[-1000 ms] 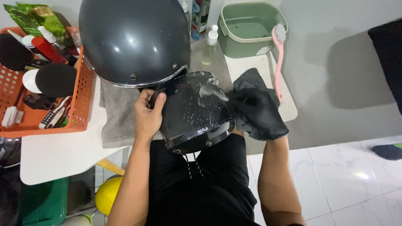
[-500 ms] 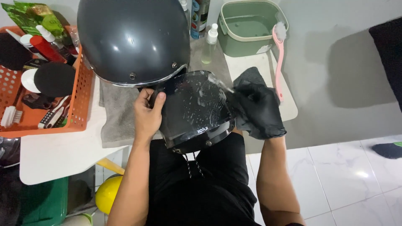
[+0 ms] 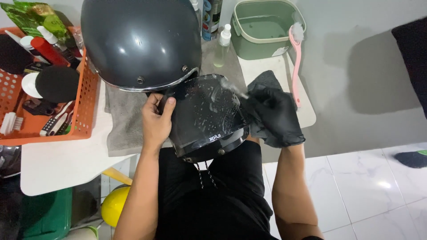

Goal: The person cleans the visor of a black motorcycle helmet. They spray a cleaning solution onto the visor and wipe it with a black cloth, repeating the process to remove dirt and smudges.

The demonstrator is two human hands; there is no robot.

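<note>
A dark, glossy helmet visor [image 3: 209, 118] dotted with wet foam lies over my lap. My bare left hand [image 3: 155, 120] grips its left edge, thumb on top. My right hand [image 3: 275, 118], in a black glove, holds a dark cloth [image 3: 265, 81] against the visor's right side. Just behind the visor a black helmet [image 3: 140, 42] rests on a grey towel [image 3: 122, 120] on the white table [image 3: 62, 164].
An orange basket [image 3: 84, 102] with brushes, bottles and black pads stands at the left. A green basin [image 3: 262, 26], a pink brush [image 3: 296, 58] and a small spray bottle [image 3: 222, 44] sit behind. Grey wall and white tiled floor are at the right.
My gloved right hand with the cloth has slid a little along the visor's right side. The left hand keeps its grip.
</note>
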